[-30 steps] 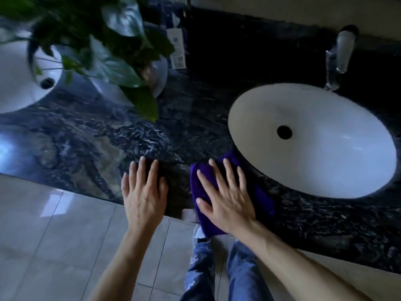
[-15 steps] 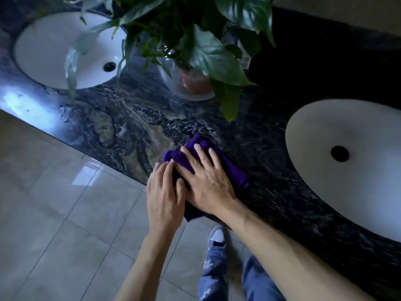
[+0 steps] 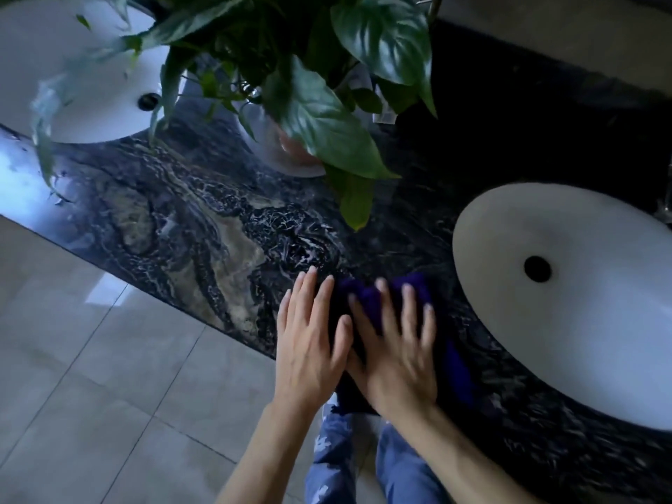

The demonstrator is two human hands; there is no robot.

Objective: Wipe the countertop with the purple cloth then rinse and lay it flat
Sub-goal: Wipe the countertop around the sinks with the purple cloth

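So the dark marble countertop (image 3: 203, 227) has two white sinks (image 3: 567, 296) and a leafy plant (image 3: 320, 114) between them, with the purple cloth (image 3: 454, 361) running front-to-back near its front edge, right hand (image 3: 394, 352) flat on it, left hand (image 3: 309, 343) flat alongside.

The desk (image 3: 189, 227) is dark, almost black stone, veined in white with a tan and grey swirl at its near left and a pale blue sheen at the far left edge. The cloth (image 3: 374, 303) is deep purple, nearly black in its folds. Both sinks, left (image 3: 91, 85) and right (image 3: 582, 321), are plain white with black drain holes. The plant (image 3: 320, 114) has dark green leaves with paler mottling. The floor (image 3: 91, 376) is light grey tile with thin darker joints. The jeans (image 3: 334, 463) are blue with white patches.
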